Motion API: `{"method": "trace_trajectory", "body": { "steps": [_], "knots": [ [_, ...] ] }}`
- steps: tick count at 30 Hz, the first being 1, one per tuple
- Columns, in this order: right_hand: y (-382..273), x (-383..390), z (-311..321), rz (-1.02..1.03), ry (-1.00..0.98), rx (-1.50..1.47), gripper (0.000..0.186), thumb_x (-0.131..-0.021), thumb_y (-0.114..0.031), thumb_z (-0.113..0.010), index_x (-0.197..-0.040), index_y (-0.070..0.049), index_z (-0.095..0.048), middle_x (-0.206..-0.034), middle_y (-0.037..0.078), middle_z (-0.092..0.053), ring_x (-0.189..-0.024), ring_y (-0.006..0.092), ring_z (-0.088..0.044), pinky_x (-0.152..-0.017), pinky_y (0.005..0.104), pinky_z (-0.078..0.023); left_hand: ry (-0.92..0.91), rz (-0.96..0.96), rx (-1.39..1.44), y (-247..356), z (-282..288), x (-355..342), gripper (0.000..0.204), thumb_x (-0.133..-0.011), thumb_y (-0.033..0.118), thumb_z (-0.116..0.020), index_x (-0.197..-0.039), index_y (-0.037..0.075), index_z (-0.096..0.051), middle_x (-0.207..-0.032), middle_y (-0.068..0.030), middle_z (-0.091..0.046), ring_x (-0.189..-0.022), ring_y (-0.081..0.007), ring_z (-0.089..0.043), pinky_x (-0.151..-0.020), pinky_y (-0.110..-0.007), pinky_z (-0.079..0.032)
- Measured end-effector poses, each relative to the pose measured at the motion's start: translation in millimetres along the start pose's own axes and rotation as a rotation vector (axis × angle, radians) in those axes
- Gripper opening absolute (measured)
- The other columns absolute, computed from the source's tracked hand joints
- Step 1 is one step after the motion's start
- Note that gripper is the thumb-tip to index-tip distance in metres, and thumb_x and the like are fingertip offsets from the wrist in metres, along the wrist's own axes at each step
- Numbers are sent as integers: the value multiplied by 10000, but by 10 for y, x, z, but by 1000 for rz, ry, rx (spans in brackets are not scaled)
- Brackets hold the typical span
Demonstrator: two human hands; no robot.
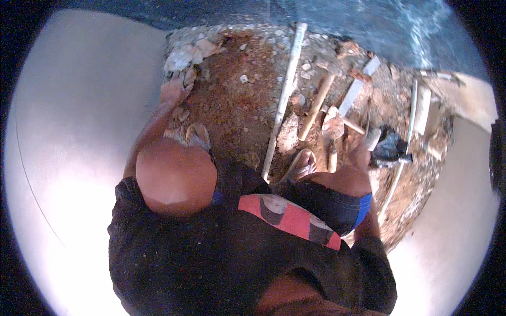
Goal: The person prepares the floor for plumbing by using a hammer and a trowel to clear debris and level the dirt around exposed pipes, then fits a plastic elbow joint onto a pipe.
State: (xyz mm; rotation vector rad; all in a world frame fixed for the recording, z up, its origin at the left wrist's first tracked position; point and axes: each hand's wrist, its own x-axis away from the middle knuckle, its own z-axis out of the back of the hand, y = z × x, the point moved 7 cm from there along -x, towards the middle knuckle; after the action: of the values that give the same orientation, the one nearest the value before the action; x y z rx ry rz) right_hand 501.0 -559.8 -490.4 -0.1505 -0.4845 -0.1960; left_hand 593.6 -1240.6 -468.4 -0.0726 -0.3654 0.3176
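Observation:
At the far left, my left hand (176,90) is low against the wall, beside pale broken stones (187,54). Its fingers curl round something I cannot make out. My right hand (359,155) is beyond my right knee, closed at the lower end of a short pale grey piece (372,139) whose kind is unclear. Just left of that hand lies a trowel (332,127) with a soiled leaf-shaped blade and a wooden handle. Farther up, a hammer (317,105) with a long wooden handle rests on the dirt. A black plastic bag (389,147) lies right of my right hand.
A long pale pole (285,100) crosses the rubble between my feet. Beyond the trowel lies a grey straight bar (359,88). Another thin pole (412,116) runs along the right. Plain walls (84,105) flank the ground, and a bluish surface (337,21) borders the far side.

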Motion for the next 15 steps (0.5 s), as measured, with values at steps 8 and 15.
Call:
{"method": "trace_trajectory", "body": {
  "steps": [8, 15],
  "knots": [
    [55, 447, -706, 339, -259, -140, 391, -869, -342, -567, -1115, -40, -528, -946, 232, -617, -926, 408, -597, -785, 474, -472, 138, 246, 143, -154, 329, 1194, 771, -824, 581, -547, -1391, 98, -346, -1200, -236, -558, -948, -392, -611, -806, -491, -493],
    [-464, 387, 466, 668, -475, -140, 382, -884, -343, -538, -1108, -34, -524, -962, 240, -617, -909, 418, -600, -772, 476, -479, 23, 623, 342, -243, 78, 2897, 699, -805, 598, -536, -1291, 101, -467, -1103, -206, -605, -917, -379, -624, -805, -500, -491]
  ]
}}
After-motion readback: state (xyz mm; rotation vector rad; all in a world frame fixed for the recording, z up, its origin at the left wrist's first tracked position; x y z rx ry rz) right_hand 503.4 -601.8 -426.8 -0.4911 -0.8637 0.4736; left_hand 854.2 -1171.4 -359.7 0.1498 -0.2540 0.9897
